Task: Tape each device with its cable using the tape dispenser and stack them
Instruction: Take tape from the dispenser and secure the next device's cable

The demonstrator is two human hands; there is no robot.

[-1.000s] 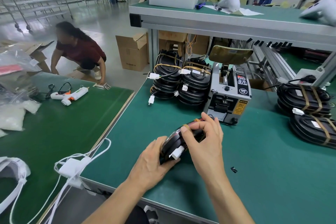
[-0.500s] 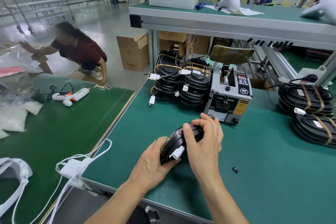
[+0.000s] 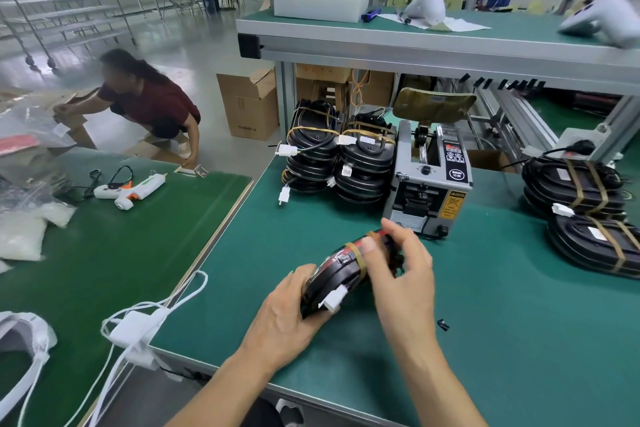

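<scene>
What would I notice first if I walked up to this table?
Two hands in the middle: the left hand and right hand hold a black device with a brown tape band round it. Just behind stands the grey tape machine, with stacks of taped devices to its left.

Device [image 3: 341, 270] partly hidden by both hands, dispenser label [image 3: 450, 206] unreadable
</scene>
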